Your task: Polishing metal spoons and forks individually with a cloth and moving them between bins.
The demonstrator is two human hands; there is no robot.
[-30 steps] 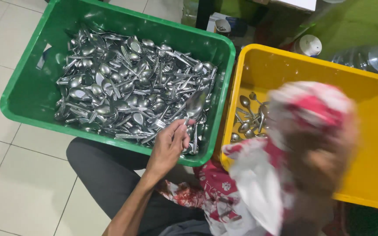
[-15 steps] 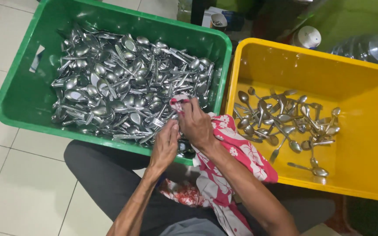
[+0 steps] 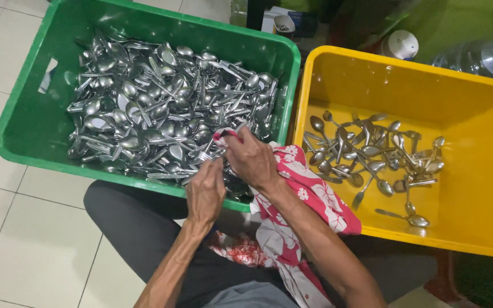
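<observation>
My left hand (image 3: 205, 193) is at the near rim of the green crate (image 3: 27, 122), its fingers closed on a metal utensil (image 3: 203, 161) whose end reaches toward my right hand. My right hand (image 3: 252, 161) is just beside it and grips a red cloth with white flowers (image 3: 309, 191), bunched around the utensil's other end. The cloth trails down over my right forearm onto my lap. The green crate is heaped with several steel spoons and forks (image 3: 155, 108). To the right, the yellow crate (image 3: 475, 228) holds a smaller scatter of spoons and forks (image 3: 372, 154).
I sit on a pale tiled floor (image 3: 24, 245) with dark trousers (image 3: 132, 228) under the crates' near edges. Behind the crates are a small box (image 3: 283, 21), a white lid (image 3: 401, 43) and a clear plastic bottle (image 3: 480, 57).
My right hand with the cloth swung from over the yellow crate back left to meet my left hand at the green crate's near rim. More spoons are visible in the yellow crate.
</observation>
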